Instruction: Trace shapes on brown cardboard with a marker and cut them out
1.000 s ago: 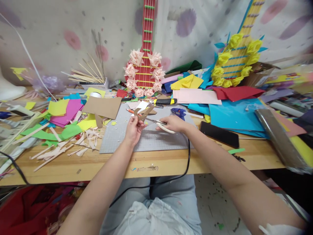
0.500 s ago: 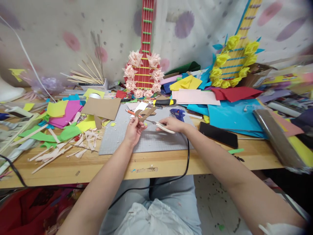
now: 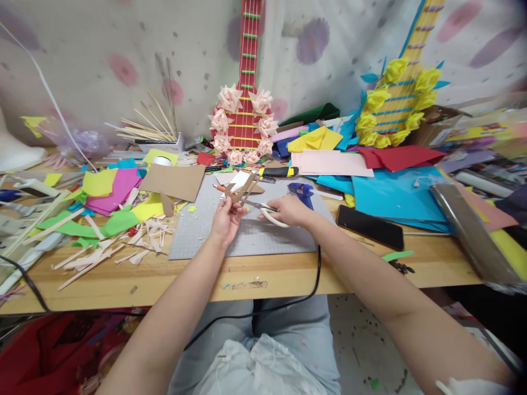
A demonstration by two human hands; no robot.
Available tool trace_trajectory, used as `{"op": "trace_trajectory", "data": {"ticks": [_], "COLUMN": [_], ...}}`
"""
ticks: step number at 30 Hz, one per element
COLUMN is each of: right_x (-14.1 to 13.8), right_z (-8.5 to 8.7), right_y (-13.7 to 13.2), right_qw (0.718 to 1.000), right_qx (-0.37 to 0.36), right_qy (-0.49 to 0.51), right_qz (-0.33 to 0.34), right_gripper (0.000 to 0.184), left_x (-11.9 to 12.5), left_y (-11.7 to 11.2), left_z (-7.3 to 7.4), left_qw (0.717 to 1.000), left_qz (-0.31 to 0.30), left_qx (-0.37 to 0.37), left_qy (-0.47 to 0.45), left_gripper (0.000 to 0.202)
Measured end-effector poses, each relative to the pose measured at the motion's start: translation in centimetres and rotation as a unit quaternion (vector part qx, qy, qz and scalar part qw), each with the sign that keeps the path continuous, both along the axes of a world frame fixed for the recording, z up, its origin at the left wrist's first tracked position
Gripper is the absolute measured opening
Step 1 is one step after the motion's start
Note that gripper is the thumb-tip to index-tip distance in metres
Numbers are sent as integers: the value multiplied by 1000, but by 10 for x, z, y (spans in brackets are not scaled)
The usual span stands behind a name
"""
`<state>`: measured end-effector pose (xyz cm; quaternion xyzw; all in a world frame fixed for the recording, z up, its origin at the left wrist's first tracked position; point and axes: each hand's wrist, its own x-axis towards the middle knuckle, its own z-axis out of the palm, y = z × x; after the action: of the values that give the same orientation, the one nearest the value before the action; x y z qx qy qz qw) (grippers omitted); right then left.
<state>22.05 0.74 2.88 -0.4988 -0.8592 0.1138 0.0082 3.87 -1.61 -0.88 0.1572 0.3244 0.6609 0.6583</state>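
Over the grey cutting mat (image 3: 193,241), my left hand (image 3: 225,222) pinches a cut piece of brown paper (image 3: 244,191) with its strips sticking up past the fingers. My right hand (image 3: 288,211) is closed round the white handles of a pair of scissors (image 3: 274,218). The blades point left, at the brown paper beside my left fingertips. Just behind my right hand lies a blue glue gun (image 3: 302,191), partly hidden by it. An orange pencil-like stick (image 3: 219,187) and a yellow-black utility knife (image 3: 278,171) lie beyond my left hand.
A red paper guitar (image 3: 242,118) with pink flowers and a yellow one (image 3: 395,109) lean at the back. A phone (image 3: 369,226) lies right of the mat. Paper scraps (image 3: 94,255) and brown sheet (image 3: 175,182) lie left. A black cord (image 3: 319,269) hangs over the table edge.
The scissors have turned a little in my right hand and their blades look more open. My left hand keeps its pinch on the brown paper. The whole view has shifted slightly.
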Motion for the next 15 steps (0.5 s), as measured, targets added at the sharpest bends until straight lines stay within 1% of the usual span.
{"op": "trace_trajectory", "data": {"ticks": [2, 6, 10, 15], "right_x": [0, 6, 10, 5], "right_z": [-2, -1, 5, 13], "right_y": [0, 2, 4, 5], "right_qw": [1000, 1000, 999, 999], "right_qx": [4, -14, -30, -42], "right_qy": [-2, 0, -11, -9], "right_qz": [2, 14, 13, 14], "right_gripper": [58, 58, 61, 61], "left_x": [0, 0, 1, 1], "left_y": [0, 0, 0, 0], "left_z": [0, 1, 0, -1], "left_qw": [1000, 1000, 1000, 1000], "left_qz": [-1, -10, -18, -21], "left_qx": [-2, -3, 9, 9], "left_qy": [-7, -15, -18, -9], "left_gripper": [20, 20, 19, 17]}}
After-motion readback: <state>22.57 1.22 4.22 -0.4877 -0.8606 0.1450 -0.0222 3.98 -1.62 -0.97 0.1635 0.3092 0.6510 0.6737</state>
